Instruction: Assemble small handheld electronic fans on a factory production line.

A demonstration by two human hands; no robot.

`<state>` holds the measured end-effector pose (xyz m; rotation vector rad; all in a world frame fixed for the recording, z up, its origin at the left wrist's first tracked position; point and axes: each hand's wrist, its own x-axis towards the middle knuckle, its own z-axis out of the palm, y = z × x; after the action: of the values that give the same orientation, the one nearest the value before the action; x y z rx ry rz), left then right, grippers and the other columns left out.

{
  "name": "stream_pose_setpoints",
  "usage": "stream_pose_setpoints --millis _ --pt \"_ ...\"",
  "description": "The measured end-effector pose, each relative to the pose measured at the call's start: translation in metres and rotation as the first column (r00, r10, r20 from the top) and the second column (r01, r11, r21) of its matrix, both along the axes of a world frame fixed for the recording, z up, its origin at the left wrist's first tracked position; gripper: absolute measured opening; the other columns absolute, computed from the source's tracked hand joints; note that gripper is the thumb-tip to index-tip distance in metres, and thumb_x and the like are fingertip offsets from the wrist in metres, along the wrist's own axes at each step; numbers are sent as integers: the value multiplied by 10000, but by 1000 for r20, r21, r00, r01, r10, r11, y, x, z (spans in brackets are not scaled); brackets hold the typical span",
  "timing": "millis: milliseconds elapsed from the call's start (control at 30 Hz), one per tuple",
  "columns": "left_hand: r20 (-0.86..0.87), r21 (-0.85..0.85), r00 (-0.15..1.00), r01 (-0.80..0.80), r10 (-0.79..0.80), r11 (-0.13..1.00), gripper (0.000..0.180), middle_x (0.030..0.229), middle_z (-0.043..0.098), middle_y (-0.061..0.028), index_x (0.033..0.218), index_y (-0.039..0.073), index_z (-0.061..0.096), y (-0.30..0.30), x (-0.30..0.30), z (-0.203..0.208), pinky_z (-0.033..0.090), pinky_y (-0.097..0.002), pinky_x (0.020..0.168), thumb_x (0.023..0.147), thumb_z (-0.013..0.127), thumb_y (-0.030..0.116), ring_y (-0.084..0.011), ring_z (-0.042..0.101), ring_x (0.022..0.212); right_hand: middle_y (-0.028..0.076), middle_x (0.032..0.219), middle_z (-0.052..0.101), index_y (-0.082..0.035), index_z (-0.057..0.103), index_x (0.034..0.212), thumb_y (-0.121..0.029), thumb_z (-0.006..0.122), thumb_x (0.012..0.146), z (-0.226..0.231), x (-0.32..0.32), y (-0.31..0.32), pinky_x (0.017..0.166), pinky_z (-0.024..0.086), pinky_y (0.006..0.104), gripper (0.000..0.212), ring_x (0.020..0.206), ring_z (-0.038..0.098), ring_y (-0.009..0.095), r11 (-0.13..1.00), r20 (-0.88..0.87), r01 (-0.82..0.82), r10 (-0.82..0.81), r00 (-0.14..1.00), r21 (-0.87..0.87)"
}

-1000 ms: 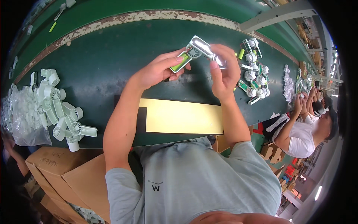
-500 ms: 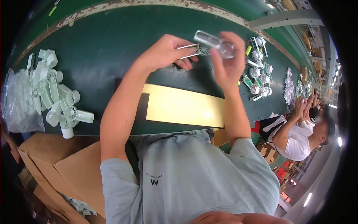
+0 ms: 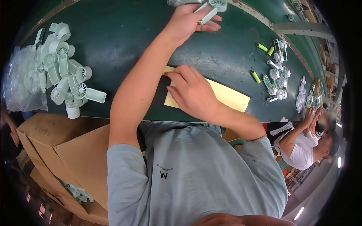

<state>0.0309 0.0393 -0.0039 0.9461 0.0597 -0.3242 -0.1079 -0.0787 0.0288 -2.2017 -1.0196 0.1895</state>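
At the far edge of the view, my left hand is closed round a pale green plastic fan housing with a round spoked grille. Beside those fingers, a clear plastic piece is partly cut off by the frame; whether the hand grips it too, I cannot make out. My right hand lies over a yellow sheet on the table, its curled fingertips pinching the sheet's upper left corner. A dark strip borders that end of the sheet.
Pale green fan housings are heaped at the left beside a clear plastic bag. Fan assemblies and green battery cells lie at the right. A cardboard box stands below the table edge. A co-worker sits at the right.
My right hand has left the clear plastic piece and come down onto the yellow sheet's left end. My left hand has moved farther out with the fan housing. The whole view has shifted.
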Motion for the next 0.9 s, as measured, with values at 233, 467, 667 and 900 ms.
stream_pose_setpoints --millis 233,467,667,900 --pt "148 80 988 -45 33 996 312 1004 694 -175 1155 -70 636 -4 -2 1 608 -290 693 990 599 192 -220 715 769 137 946 561 14 585 995 -18 739 774 -5 6 10 762 479 430 272 874 561 338 998 26 51 -50 998 -33" --pt "183 222 983 -27 -15 975 328 976 699 -120 1163 -45 641 -1 -5 -3 550 -263 650 1006 565 233 -147 657 735 110 877 588 -3 621 921 -2 725 823 31 22 -28 671 488 356 144 761 583 279 989 -227 -134 143 963 56" --pt "207 324 960 116 -190 939 325 931 680 -47 1145 -19 656 2 -8 -1 391 -200 592 1015 539 255 -55 470 667 114 876 594 -16 622 898 -61 721 832 13 4 -62 639 525 378 128 708 623 297 985 -183 90 -117 976 -148" --pt "164 313 877 388 -451 867 302 865 654 -43 1141 -37 653 6 -12 4 395 -201 589 1005 538 207 -54 475 672 96 989 611 -27 661 1052 -89 782 760 23 2 -72 712 538 383 322 858 638 282 987 64 -2 12 998 -163"
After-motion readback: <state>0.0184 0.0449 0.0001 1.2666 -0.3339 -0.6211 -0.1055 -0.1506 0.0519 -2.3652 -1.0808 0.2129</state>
